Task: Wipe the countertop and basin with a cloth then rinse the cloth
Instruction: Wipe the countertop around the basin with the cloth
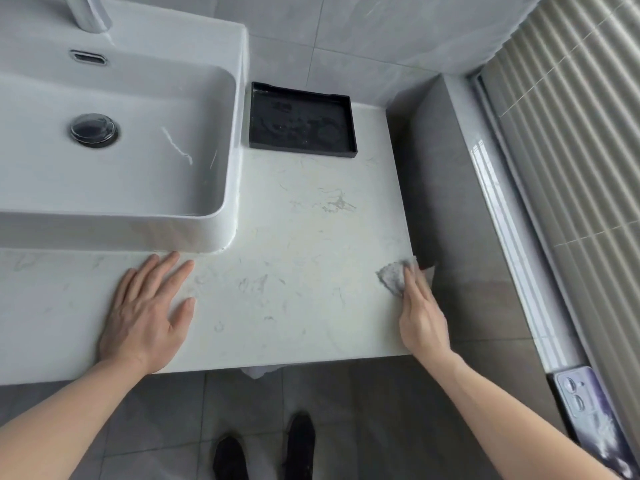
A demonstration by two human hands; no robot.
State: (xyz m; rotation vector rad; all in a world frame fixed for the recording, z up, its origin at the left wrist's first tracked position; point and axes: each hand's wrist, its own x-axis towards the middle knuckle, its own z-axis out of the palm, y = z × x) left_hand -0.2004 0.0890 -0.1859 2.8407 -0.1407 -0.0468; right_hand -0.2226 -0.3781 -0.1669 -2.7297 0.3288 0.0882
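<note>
Right hand (420, 313) fingers straight, pressing grey cloth (393, 277) flat at countertop (277, 237) right edge, near corner. Left hand (147, 308) spread flat, bracing near basin (138, 174), holding nothing. Cloth possibly overhanging edge; blurred. Advised: even pressure, overlapping strokes leftward, around black tray (301, 121).

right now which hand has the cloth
The right hand, pressing the grey cloth at the countertop's right edge; the left hand lies flat, bare.

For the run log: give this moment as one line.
phase: wiping countertop | right hand: presses cloth, right edge | left hand: flat | basin: untouched
</note>
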